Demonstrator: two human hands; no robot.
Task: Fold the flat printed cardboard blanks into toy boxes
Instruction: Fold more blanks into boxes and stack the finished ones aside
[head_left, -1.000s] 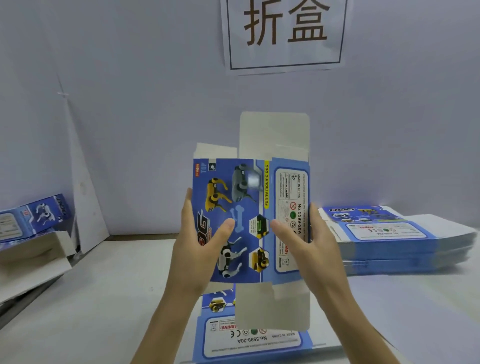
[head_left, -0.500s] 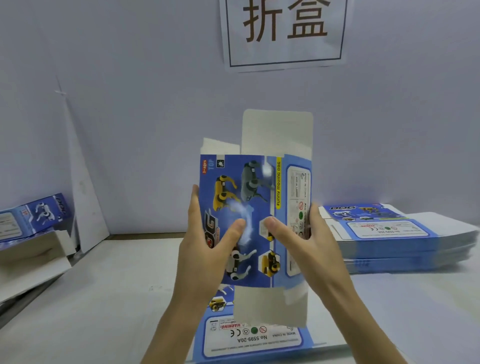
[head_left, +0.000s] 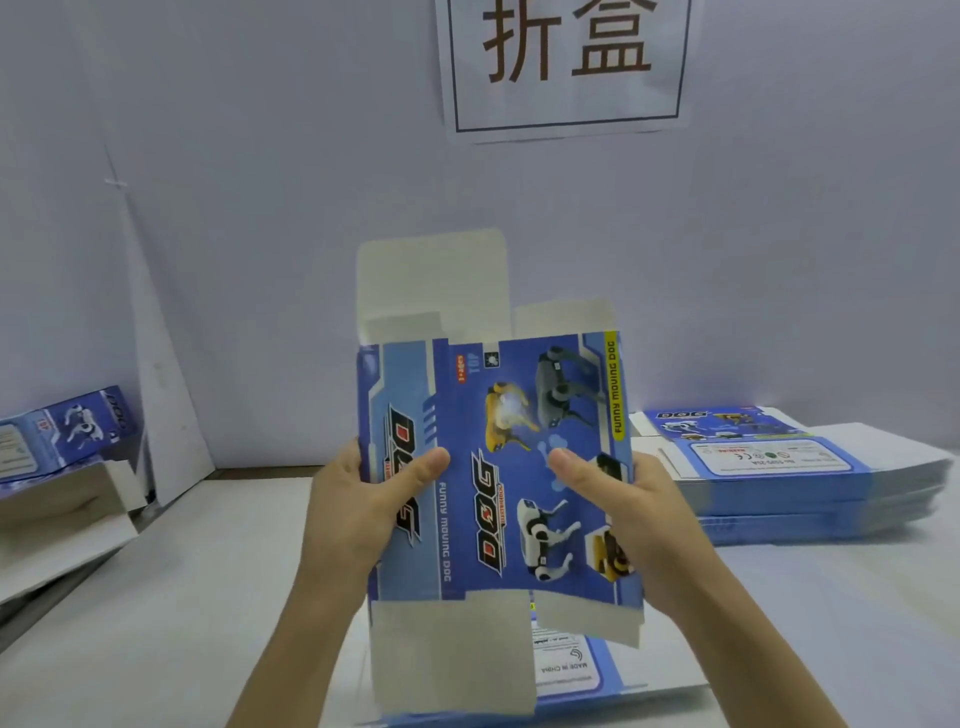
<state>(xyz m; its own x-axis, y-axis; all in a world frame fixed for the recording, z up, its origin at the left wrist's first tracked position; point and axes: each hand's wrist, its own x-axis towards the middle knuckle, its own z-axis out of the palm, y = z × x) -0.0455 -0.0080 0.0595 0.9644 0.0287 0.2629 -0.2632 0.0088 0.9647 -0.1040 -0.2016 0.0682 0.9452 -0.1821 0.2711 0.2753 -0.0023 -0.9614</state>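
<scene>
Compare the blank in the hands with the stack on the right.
The blank is held upright by the left hand and right hand; the stack lies flat on the table, untouched. The blank is one piece with plain flaps sticking out above and below; the stack is many pieces piled. The blank faces its dog pictures to the camera; the stack's top shows a white label. Both carry the same blue DOG print.

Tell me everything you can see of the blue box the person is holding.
The box is thin printed cardboard, blue, with pictures of yellow, grey and white toy dogs and the words FUNNY MOVING DOG. Plain greyish flaps stick out unfolded at top and bottom. It is upright in the air above the table, the left hand and right hand gripping its sides, thumbs on the printed front.
</scene>
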